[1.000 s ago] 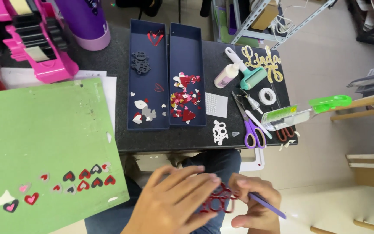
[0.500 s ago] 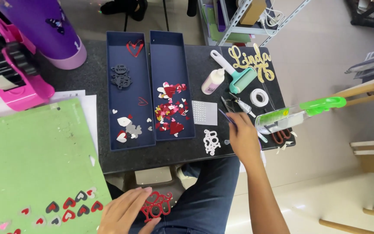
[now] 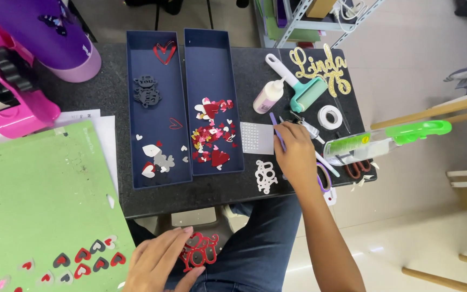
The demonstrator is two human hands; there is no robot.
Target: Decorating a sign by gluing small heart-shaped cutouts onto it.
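Pinched in the right hand (image 3: 297, 154) is a thin purple tool (image 3: 276, 130), over the tabletop's (image 3: 217, 189) near edge beside a white dotted sheet (image 3: 257, 137). Left hand (image 3: 160, 263) grips a red word cutout (image 3: 198, 251) down at the lap. Two navy trays: the right tray (image 3: 213, 70) holds red and white paper hearts (image 3: 212, 138), the left tray (image 3: 155, 70) a dark cutout (image 3: 147, 90) and a few hearts.

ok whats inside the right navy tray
The right navy tray holds a loose pile of small paper hearts, red, pink and white, in its near half. The far half shows bare tray floor. Whatever lies beneath the pile is covered.
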